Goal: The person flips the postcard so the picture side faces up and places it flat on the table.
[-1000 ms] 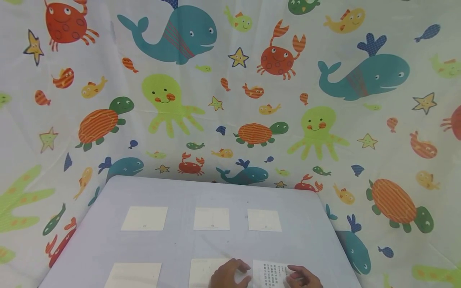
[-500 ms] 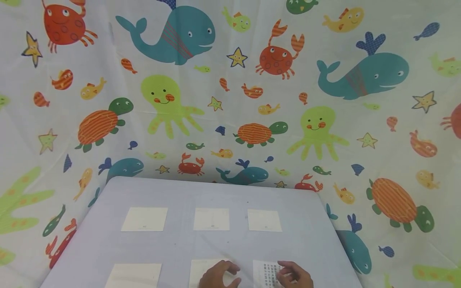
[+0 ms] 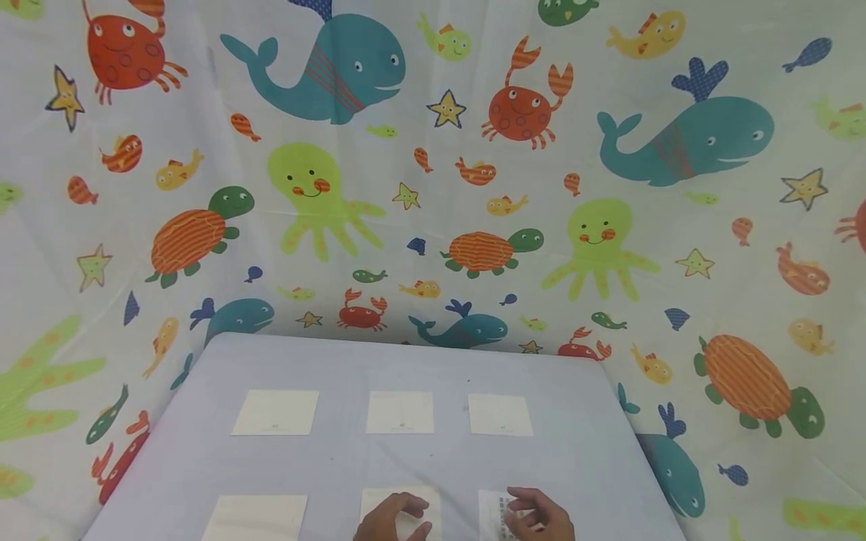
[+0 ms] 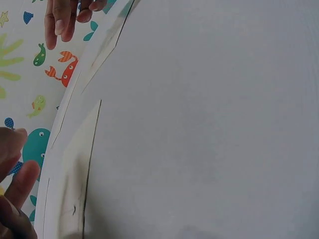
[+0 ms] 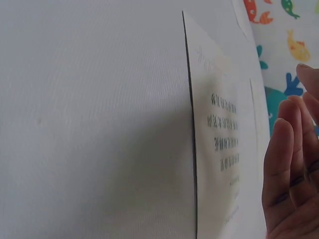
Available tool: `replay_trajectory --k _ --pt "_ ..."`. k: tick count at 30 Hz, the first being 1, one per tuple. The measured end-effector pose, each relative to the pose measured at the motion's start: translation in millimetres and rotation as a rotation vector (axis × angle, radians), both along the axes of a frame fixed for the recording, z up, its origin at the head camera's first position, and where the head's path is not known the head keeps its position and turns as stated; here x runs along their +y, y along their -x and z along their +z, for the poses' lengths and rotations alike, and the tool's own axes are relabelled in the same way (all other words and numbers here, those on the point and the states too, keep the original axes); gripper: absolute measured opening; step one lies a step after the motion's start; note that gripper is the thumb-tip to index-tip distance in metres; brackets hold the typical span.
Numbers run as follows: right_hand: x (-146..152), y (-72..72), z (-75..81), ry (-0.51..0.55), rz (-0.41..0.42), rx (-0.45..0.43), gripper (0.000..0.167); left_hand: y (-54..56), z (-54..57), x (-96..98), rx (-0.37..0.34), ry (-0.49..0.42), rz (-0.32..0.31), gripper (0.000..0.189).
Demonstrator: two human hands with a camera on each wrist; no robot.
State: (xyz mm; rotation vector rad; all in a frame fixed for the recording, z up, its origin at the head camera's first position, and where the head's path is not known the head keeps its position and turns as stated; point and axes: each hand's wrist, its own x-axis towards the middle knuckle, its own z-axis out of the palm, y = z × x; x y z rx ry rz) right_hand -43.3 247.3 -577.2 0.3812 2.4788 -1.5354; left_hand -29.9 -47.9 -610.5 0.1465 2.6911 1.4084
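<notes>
My left hand (image 3: pixel 395 518) hovers over the front middle white card (image 3: pixel 433 502), fingers loosely bent and thumb apart, with nothing between them. Over the front right card, which carries rows of printed characters (image 3: pixel 502 515), is my right hand (image 3: pixel 541 517), its fingers relaxed and also holding nothing. The right wrist view shows that printed card (image 5: pixel 214 144) lying flat on the table, with the right hand (image 5: pixel 294 169) raised beyond it. In the left wrist view, the left hand's fingers (image 4: pixel 22 181) are above a pale card (image 4: pixel 75 184); the right hand (image 4: pixel 65 17) appears at the top.
Three more white cards lie in a back row: left (image 3: pixel 276 412), middle (image 3: pixel 401 412) and right (image 3: pixel 501 415). Another card (image 3: pixel 255 517) lies front left. The white-covered table (image 3: pixel 338 469) ends at a curtain (image 3: pixel 406 263) printed with sea animals.
Both hands have moved left; the right has come off the printed card's right edge and now covers more of its print. The cards have stayed in place.
</notes>
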Motion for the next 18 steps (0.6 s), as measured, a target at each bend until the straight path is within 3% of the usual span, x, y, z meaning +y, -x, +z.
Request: replay_trajectory --k 6,13,18 --pt "-14 -0.9 0.6 0.009 0.018 -0.004 0.052 -2.0 0.6 -14.7 0.058 0.024 0.031 0.024" --pt "-21 -0.7 -4.3 0.022 0.032 -0.005 0.054 -3.2 3.2 -27.7 0.051 -0.002 0.058 0.027" --pt "-23 0.5 -4.9 0.034 0.058 -0.019 0.057 -4.8 -0.2 -34.2 0.116 -0.004 0.125 0.026"
